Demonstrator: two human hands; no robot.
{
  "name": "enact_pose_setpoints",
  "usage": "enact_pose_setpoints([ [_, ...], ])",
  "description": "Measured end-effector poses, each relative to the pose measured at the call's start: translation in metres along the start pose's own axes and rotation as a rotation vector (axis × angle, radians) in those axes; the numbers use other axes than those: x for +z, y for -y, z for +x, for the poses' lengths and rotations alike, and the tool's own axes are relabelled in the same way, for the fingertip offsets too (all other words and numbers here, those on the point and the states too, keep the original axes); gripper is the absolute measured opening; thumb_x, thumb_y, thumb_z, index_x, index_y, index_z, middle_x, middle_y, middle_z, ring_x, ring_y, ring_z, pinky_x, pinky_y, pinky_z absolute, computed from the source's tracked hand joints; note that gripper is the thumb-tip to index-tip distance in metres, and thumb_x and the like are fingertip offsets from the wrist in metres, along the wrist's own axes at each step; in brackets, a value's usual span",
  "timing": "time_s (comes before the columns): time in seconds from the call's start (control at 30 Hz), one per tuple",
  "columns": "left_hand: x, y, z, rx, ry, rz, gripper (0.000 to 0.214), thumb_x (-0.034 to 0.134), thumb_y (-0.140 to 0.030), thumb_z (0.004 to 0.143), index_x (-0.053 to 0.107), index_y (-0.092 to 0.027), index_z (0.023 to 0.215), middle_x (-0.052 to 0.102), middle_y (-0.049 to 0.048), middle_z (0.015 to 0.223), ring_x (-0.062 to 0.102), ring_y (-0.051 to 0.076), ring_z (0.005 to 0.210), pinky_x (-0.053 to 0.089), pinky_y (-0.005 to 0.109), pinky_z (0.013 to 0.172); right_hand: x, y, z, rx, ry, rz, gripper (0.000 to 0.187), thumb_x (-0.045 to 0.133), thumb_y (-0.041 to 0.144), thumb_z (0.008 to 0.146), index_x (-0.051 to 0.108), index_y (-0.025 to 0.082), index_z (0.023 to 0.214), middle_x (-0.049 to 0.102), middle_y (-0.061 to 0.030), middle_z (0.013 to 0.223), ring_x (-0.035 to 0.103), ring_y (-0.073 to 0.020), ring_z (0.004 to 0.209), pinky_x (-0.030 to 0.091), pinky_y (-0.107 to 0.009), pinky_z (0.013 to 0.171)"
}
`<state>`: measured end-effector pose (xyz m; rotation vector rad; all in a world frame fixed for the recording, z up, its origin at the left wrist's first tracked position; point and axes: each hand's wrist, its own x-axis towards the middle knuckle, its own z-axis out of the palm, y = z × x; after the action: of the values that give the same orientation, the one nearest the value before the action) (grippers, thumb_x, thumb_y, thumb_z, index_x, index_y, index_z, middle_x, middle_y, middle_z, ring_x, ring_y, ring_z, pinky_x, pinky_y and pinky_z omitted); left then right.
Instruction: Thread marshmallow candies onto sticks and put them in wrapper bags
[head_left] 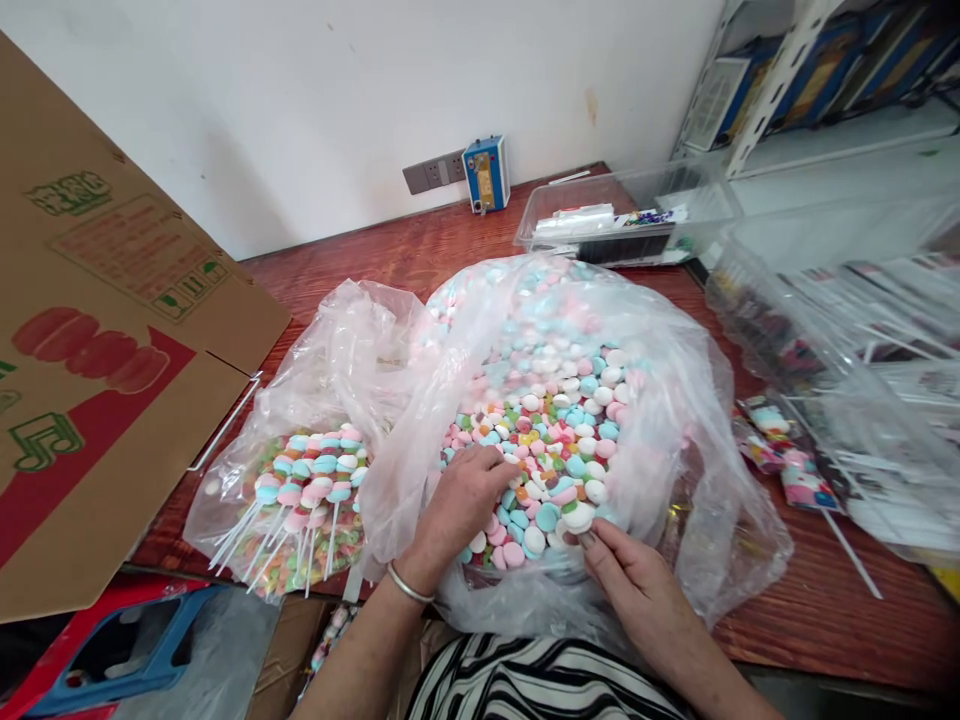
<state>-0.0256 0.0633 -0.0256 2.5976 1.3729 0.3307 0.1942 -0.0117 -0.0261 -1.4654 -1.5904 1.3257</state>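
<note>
A large clear plastic bag [660,330] lies open on the table, full of pink, white and blue button-shaped candies [514,555] with small coloured gummy pieces [525,425] on top. My left hand [465,505], with a bangle at the wrist, reaches over the candies. Its fingers are bent together at the gummies, and what the tips hold is hidden. At the bag's front edge my right hand [637,575] pinches a white candy [577,517] between thumb and fingers; a green bit shows above it. To the left, several candy skewers on white sticks [311,480] lie on a bag of gummy rings [337,555].
A cardboard box [112,300] stands at the left. Clear plastic bins [615,190] sit at the back and right, the right one holding packets. One wrapped candy stick [806,480] lies beside it. A blue device [486,175] stands by the wall socket.
</note>
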Motion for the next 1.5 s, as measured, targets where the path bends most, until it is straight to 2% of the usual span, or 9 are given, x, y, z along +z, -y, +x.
enact_pose_setpoints([
  [0.17,-0.001,-0.013,0.0,0.085,0.031,0.06,0.012,0.051,-0.015,0.091,0.06,-0.02,0.096,0.064,0.0073,0.101,0.056,0.022,0.095,0.044,0.036,0.082,0.001,0.001,0.002,-0.007,-0.004,0.016,0.028,0.041,0.038,0.092,0.05,0.021,0.072,0.053,0.0022,0.066,0.049,-0.0157,0.062,0.04,-0.024,0.057],
  [0.27,-0.001,-0.016,-0.005,0.022,-0.042,-0.077,0.016,0.051,-0.008,0.086,0.058,-0.02,0.094,0.065,0.0076,0.102,0.058,0.022,0.097,0.046,0.036,0.083,0.0,0.001,0.002,-0.022,-0.003,0.022,0.03,0.04,0.039,0.093,0.052,0.02,0.072,0.056,0.0012,0.067,0.051,-0.0163,0.064,0.04,-0.024,0.057],
  [0.37,0.0,-0.019,-0.011,-0.22,-0.16,-0.415,0.019,0.056,-0.008,0.08,0.058,-0.02,0.095,0.066,0.0063,0.101,0.061,0.019,0.092,0.049,0.034,0.081,0.0,0.001,0.002,-0.021,-0.001,0.027,0.032,0.04,0.039,0.094,0.052,0.02,0.072,0.055,0.0014,0.066,0.049,-0.0157,0.062,0.039,-0.024,0.055],
  [0.5,-0.001,-0.029,-0.014,-0.56,-0.293,-1.102,0.034,0.068,-0.022,0.079,0.059,-0.019,0.111,0.068,0.006,0.102,0.065,0.016,0.087,0.053,0.028,0.077,0.0,0.003,0.002,-0.044,0.018,-0.004,0.032,0.038,0.038,0.094,0.054,0.019,0.073,0.058,0.0004,0.067,0.052,-0.0166,0.063,0.04,-0.024,0.057],
  [0.6,0.0,-0.037,-0.012,-0.71,-0.334,-1.465,0.034,0.074,-0.03,0.076,0.066,-0.017,0.105,0.071,0.0057,0.095,0.067,0.015,0.08,0.054,0.025,0.071,0.0,0.007,-0.001,-0.06,0.059,-0.06,0.033,0.036,0.038,0.096,0.056,0.02,0.076,0.061,-0.0006,0.07,0.055,-0.017,0.065,0.042,-0.024,0.059],
  [0.73,0.004,-0.041,-0.008,-0.82,-0.457,-1.699,0.034,0.081,-0.028,0.07,0.07,-0.017,0.1,0.072,0.005,0.094,0.067,0.013,0.079,0.055,0.026,0.074,0.001,0.014,-0.006,-0.084,0.094,-0.099,0.034,0.036,0.038,0.097,0.057,0.021,0.075,0.061,-0.0002,0.068,0.055,-0.0168,0.063,0.044,-0.024,0.061],
  [1.1,0.006,-0.045,-0.007,-0.825,-0.49,-1.682,0.04,0.084,-0.026,0.065,0.074,-0.018,0.103,0.075,0.0063,0.101,0.068,0.016,0.091,0.054,0.029,0.087,0.004,0.009,-0.005,-0.023,0.163,-0.124,0.035,0.032,0.035,0.098,0.057,0.019,0.081,0.063,-0.0016,0.074,0.056,-0.0172,0.068,0.041,-0.026,0.063],
  [1.27,0.009,-0.044,-0.01,-0.793,-0.442,-1.494,0.037,0.082,-0.03,0.068,0.075,-0.019,0.102,0.075,0.0072,0.101,0.069,0.02,0.089,0.056,0.033,0.083,0.005,0.007,-0.005,0.01,0.195,-0.087,0.035,0.032,0.036,0.098,0.055,0.019,0.078,0.06,-0.001,0.073,0.053,-0.017,0.068,0.039,-0.026,0.063],
  [1.5,0.011,-0.043,-0.012,-0.632,-0.401,-1.244,0.027,0.073,-0.027,0.077,0.074,-0.023,0.104,0.072,0.0071,0.109,0.066,0.021,0.099,0.054,0.035,0.087,0.009,0.014,-0.007,0.061,0.162,0.086,0.032,0.035,0.039,0.096,0.049,0.021,0.073,0.044,0.0042,0.06,0.04,-0.0136,0.054,0.032,-0.024,0.05],
])
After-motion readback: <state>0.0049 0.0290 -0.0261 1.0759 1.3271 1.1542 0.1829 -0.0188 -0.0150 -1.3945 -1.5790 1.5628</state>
